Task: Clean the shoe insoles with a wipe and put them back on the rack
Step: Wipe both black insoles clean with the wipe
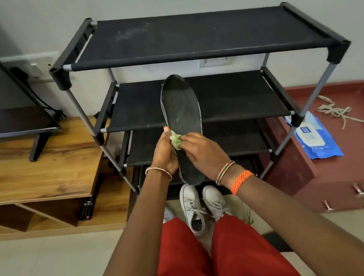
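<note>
Your left hand (164, 153) grips the dark insole (181, 115) at its left edge, fingers curled behind it and thumb up along the rim. Your right hand (202, 151) pinches a crumpled green wipe (176, 140) against the insole face — the wad sits between your 2 hands, touching both.

From that grip the insole runs up and away, toe end raised in front of the second shelf of the black rack (191, 54); the heel end drops below your wrists. A faint green smear shows on the insole above the wipe.

Below the grip, directly under the heel, 2 grey laced sneakers (196, 207) stand side by side on the floor at the rack's foot, just past your red-clad knees.

Right of the grip, well apart, a blue wipes packet (314, 138) lies on a red-brown cabinet top (355, 143), with a pale tangled cord (334, 109) beyond it.

Left of the grip — a wooden TV unit (35, 174) carries a flat screen (6, 105) on its stand; a black remote (86, 208) lies on the lower shelf of that unit.

Rack shelves visible around the grip hold nothing I can make out.
</note>
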Action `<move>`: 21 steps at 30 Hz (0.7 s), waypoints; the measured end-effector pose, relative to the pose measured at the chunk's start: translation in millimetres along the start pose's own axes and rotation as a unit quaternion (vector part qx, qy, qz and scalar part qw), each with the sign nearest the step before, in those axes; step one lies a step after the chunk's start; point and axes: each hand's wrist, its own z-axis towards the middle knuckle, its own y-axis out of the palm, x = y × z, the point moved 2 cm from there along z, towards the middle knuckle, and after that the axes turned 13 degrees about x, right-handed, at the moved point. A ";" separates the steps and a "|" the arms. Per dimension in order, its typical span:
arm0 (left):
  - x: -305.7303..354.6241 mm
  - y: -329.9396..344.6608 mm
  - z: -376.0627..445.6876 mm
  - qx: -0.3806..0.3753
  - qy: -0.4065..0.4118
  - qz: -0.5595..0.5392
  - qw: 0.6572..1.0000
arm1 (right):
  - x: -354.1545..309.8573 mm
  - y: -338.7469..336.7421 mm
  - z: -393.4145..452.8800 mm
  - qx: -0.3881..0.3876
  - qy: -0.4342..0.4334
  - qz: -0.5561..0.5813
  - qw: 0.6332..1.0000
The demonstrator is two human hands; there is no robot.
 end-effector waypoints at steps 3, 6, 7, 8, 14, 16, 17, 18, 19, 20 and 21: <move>-5.1 -2.9 4.6 -0.035 -0.006 0.025 0.999 | 25.6 7.1 17.1 0.023 0.039 -0.022 0.999; -7.1 -2.8 5.0 -0.046 0.026 0.053 0.997 | 47.7 15.1 32.7 0.058 0.129 -0.022 0.990; -7.5 -3.2 5.6 -0.040 0.037 0.060 0.997 | 48.5 18.2 32.2 0.058 0.137 -0.018 0.989; -8.5 -5.3 8.5 -0.025 0.052 0.070 0.996 | 46.6 21.7 29.3 0.048 0.124 -0.009 0.991; -9.9 -14.1 10.0 -0.024 0.082 0.092 0.992 | 52.1 7.0 27.0 -0.001 -0.095 -0.023 0.995; -10.3 -15.7 8.9 -0.028 0.106 0.115 0.987 | 65.1 -0.9 37.7 0.035 -0.047 -0.054 0.997; -9.7 -15.9 8.7 -0.027 0.115 0.121 0.986 | 66.7 -1.3 39.9 0.040 -0.024 -0.064 0.997; -9.7 -16.0 9.5 -0.023 0.123 0.126 0.984 | 64.7 0.2 40.7 0.038 -0.018 -0.069 0.997; -10.2 -16.5 9.6 -0.018 0.126 0.127 0.984 | 60.2 2.8 39.9 0.028 -0.027 -0.064 0.997; -11.0 -17.2 9.6 -0.015 0.127 0.127 0.984 | 55.2 5.5 37.6 0.006 -0.052 -0.054 0.997; -12.1 -18.7 8.6 -0.012 0.127 0.124 0.984 | 50.6 8.0 32.8 -0.027 -0.090 -0.043 0.995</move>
